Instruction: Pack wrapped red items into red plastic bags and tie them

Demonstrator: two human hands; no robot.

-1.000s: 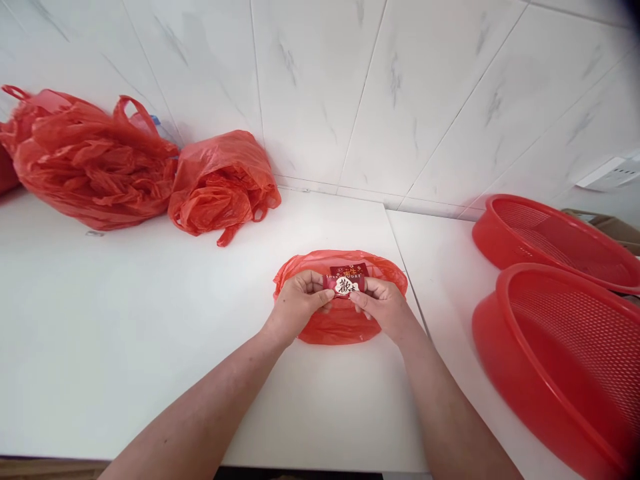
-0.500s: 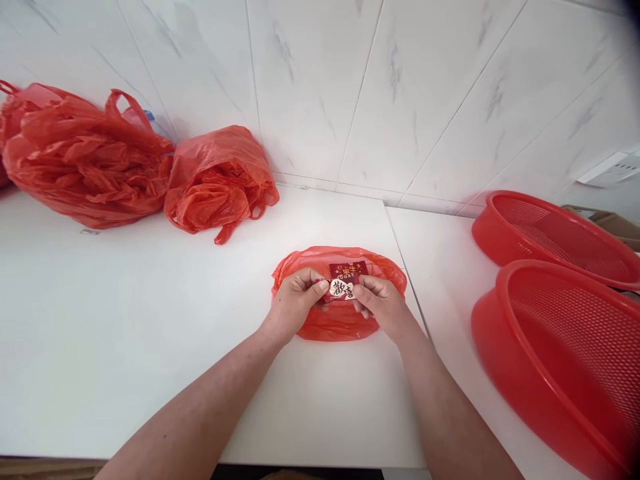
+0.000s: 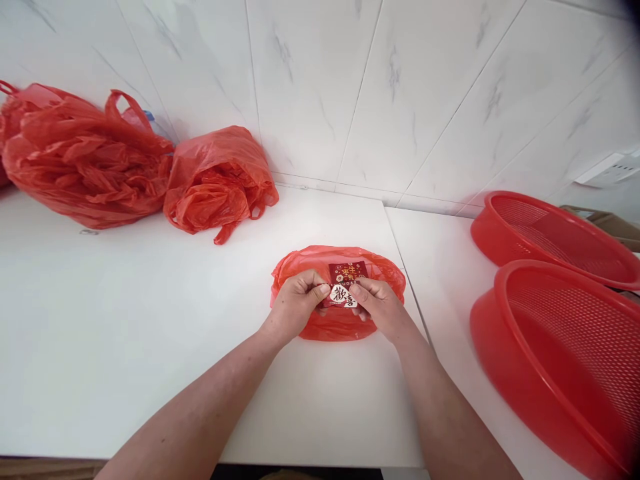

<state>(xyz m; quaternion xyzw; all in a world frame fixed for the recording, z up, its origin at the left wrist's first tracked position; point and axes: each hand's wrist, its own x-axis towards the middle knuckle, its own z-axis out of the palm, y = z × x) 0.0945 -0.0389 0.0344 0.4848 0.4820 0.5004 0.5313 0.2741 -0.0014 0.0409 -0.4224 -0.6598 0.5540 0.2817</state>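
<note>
Between my two hands is a small dark-red packet (image 3: 344, 295) with a white patch and large black characters. My left hand (image 3: 301, 300) pinches its left edge between thumb and fingers. On the opposite edge, the thumb of my right hand (image 3: 377, 301) presses on the front, with the fingers curled behind. A second dark-red packet (image 3: 349, 270) with gold lettering shows just beyond it; its lower part is hidden. Both hands are over a red plastic bag (image 3: 340, 328) that lies spread on the white table (image 3: 320, 400).
Two bulky red plastic bags, a large one (image 3: 85, 160) and a smaller one (image 3: 220, 180), sit at the back left against the tiled wall (image 3: 320, 87). Two red mesh baskets, one near (image 3: 510, 347) and one farther (image 3: 487, 233), stand on the right. A seam crosses the tabletop.
The held packet has shifted slightly toward me and its front faces me more flatly. My right thumb has moved a little left across it. Both hands keep hold.
</note>
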